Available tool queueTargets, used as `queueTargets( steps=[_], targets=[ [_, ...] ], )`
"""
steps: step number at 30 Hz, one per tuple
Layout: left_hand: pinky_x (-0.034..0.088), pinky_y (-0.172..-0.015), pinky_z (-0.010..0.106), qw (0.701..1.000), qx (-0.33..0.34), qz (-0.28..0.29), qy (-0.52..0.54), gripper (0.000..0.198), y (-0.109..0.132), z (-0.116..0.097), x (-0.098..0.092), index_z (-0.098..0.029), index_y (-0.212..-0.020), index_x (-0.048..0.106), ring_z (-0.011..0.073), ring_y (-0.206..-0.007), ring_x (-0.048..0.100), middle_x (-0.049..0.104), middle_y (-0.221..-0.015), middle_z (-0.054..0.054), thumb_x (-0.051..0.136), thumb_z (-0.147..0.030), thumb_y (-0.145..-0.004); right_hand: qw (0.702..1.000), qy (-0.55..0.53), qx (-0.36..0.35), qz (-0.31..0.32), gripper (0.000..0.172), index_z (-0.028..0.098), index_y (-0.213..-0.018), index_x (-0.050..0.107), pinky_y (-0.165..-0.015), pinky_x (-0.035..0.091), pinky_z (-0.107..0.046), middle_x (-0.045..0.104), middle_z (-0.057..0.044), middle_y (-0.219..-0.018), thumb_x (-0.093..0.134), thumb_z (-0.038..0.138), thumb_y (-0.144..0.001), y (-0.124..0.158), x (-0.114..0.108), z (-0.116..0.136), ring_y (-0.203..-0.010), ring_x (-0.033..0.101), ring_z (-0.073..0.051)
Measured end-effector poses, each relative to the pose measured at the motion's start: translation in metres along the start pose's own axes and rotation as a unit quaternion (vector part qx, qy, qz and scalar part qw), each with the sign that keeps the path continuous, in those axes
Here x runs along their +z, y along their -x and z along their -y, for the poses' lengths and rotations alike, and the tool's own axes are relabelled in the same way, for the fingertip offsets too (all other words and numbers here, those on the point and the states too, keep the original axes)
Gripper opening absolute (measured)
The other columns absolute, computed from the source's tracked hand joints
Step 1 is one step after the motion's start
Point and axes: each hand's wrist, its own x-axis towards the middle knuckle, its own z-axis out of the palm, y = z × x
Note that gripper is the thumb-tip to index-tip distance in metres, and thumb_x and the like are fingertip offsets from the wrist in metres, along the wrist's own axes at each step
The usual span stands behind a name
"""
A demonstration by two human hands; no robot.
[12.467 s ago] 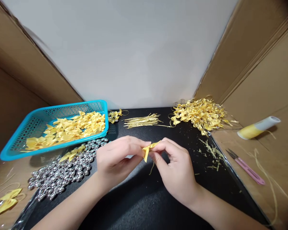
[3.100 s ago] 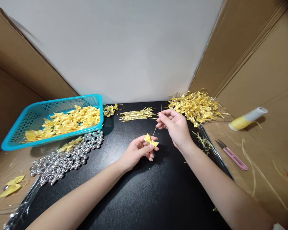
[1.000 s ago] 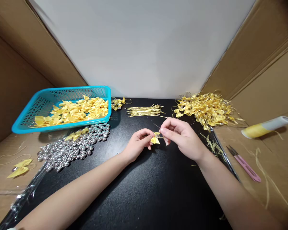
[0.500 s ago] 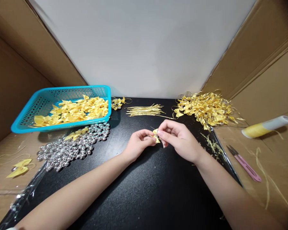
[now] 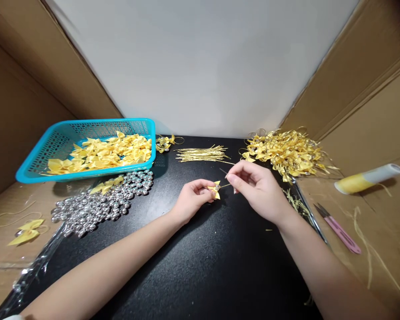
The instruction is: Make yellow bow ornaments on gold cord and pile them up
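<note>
The right hand [image 5: 258,189] is now standing off to the right of the bow [image 5: 217,196], where half a second ago its fingers were right at the bead [image 5: 217,188]. A short thread [image 5: 224,186] is now showing straight between the two hands, which suggests that a stitch is being drawn through and that the bead is being fixed to the bow.

The left hand [image 5: 194,200] is barely shifting: its thumb and fingers are pinching the bow by its left side, just above the bench [image 5: 193,266], with the bead facing up in the middle. The right fingers are closing narrowly on a thin dark needle [image 5: 222,170], whose tip is pointing up and left.

At the left, the blue basket [image 5: 153,142] is holding a heap of loose bows [image 5: 103,151], spreading over much of its floor. Silver beads [image 5: 93,211] are lying uncontained in front of it, with a few yellow bows [image 5: 106,185] resting among them. At the far right of the bench, finished-looking looped bows [image 5: 286,151] are sitting in a pile, without any container.
</note>
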Motion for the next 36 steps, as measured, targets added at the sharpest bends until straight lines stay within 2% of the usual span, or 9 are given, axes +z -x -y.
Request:
queueTargets(
  steps=[3,6,10,13,17,20,24,36],
  targets=[
    [0.046,-0.056,0.021,0.999,0.024,0.004,-0.035,0.026,0.001,0.003,-0.002,-0.013,-0.085,0.071,0.0085,-0.053,0.056,0.065,-0.058,-0.002,0.08,-0.019,-0.061,0.995,0.094,0.027,0.019,0.012,0.019,-0.071,0.066,-0.053,0.04,-0.025,0.061,0.001,-0.062,0.061,0.02,-0.082,0.001,-0.001,-0.003,-0.055,0.051,-0.012],
    [0.046,-0.056,0.02,0.997,0.051,0.011,-0.057,0.024,0.002,0.003,-0.002,-0.013,-0.087,0.073,0.0081,-0.056,0.056,0.067,-0.068,0.0,0.077,-0.018,-0.064,0.982,0.184,0.039,0.035,0.015,0.019,-0.067,0.07,-0.053,0.039,-0.027,0.064,0.0,-0.058,0.06,0.013,-0.077,0.001,0.001,-0.01,-0.052,0.052,-0.012],
    [0.048,-0.056,0.019,0.994,0.079,0.015,-0.072,0.022,0.004,0.001,-0.001,-0.015,-0.086,0.075,0.0081,-0.062,0.056,0.067,-0.084,0.003,0.077,-0.017,-0.064,0.961,0.27,0.028,0.05,0.016,0.019,-0.064,0.068,-0.058,0.039,-0.028,0.064,-0.002,-0.063,0.059,0.01,-0.074,0.001,0.007,-0.017,-0.057,0.054,-0.014],
    [0.049,-0.055,0.02,0.993,0.089,0.018,-0.077,0.023,0.004,0.002,-0.001,-0.015,-0.088,0.075,0.0084,-0.062,0.056,0.066,-0.087,0.004,0.078,-0.02,-0.065,0.947,0.311,0.03,0.072,0.015,0.018,-0.064,0.061,-0.057,0.038,-0.028,0.061,-0.003,-0.066,0.057,0.014,-0.078,0.003,0.01,-0.016,-0.058,0.052,-0.014],
    [0.051,-0.054,0.021,0.992,0.097,0.024,-0.073,0.024,0.004,0.003,-0.002,-0.015,-0.089,0.075,0.0095,-0.062,0.057,0.066,-0.087,0.004,0.079,-0.024,-0.067,0.94,0.322,0.003,0.114,0.022,0.019,-0.062,0.047,-0.059,0.035,-0.029,0.054,-0.001,-0.066,0.052,0.015,-0.083,0.004,0.012,-0.013,-0.059,0.047,-0.013],
    [0.051,-0.056,0.021,0.99,0.111,0.024,-0.079,0.023,0.004,0.004,-0.002,-0.015,-0.089,0.075,0.0094,-0.064,0.057,0.066,-0.089,0.004,0.078,-0.022,-0.068,0.941,0.316,-0.024,0.119,0.026,0.02,-0.061,0.042,-0.067,0.037,-0.03,0.053,-0.001,-0.071,0.051,0.012,-0.084,0.002,0.012,-0.015,-0.071,0.048,-0.016],
    [0.05,-0.056,0.02,0.988,0.117,0.028,-0.093,0.022,0.004,0.002,-0.002,-0.016,-0.09,0.075,0.009,-0.065,0.057,0.065,-0.09,0.005,0.076,-0.019,-0.069,0.949,0.28,-0.039,0.138,0.028,0.019,-0.06,0.041,-0.077,0.04,-0.032,0.053,-0.003,-0.083,0.053,0.01,-0.084,0.001,0.011,-0.022,-0.085,0.048,-0.018],
    [0.05,-0.055,0.02,0.987,0.109,0.04,-0.108,0.023,0.004,0.003,-0.003,-0.016,-0.093,0.075,0.0089,-0.064,0.056,0.065,-0.094,0.005,0.074,-0.019,-0.071,0.952,0.261,-0.038,0.156,0.028,0.019,-0.061,0.043,-0.078,0.042,-0.034,0.053,-0.003,-0.086,0.052,0.009,-0.085,0.001,0.013,-0.029,-0.085,0.047,-0.017]
  ],
)
